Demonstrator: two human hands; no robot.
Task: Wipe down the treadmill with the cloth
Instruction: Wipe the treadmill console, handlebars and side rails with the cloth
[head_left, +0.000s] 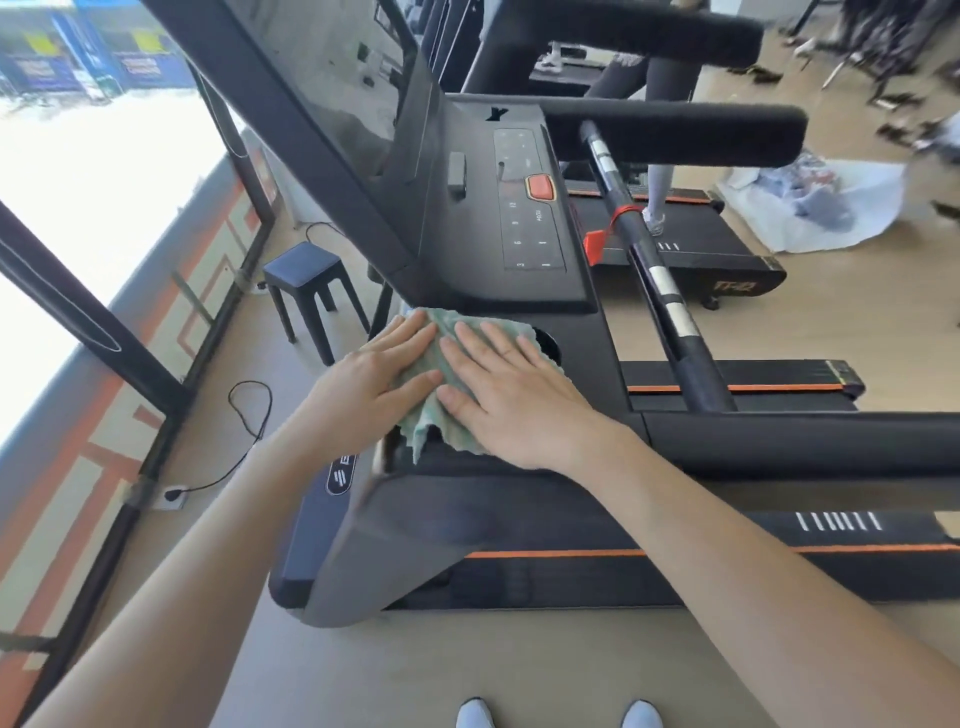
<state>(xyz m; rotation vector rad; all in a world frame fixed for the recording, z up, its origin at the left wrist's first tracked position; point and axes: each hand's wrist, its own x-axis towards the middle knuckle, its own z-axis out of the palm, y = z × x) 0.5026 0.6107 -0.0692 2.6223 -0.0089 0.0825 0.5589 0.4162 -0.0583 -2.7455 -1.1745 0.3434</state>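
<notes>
Currently both hands lie flat on the green cloth (441, 364), which is spread on the near end of the treadmill (519, 499) console deck, just beside the round cup recess (548, 345). The left hand (371, 379) covers the cloth's left part; the right hand (511, 392) covers its right part. Fingers of both hands are extended and lightly spread, pressing down rather than gripping. To perform the step well, maintain even palm pressure, keep the cloth flat beneath both hands, and work in overlapping strokes toward the control panel (530, 208). Avoid pressing the orange button (540, 187). Loose cloth edges may bunch or drop into the recess.
</notes>
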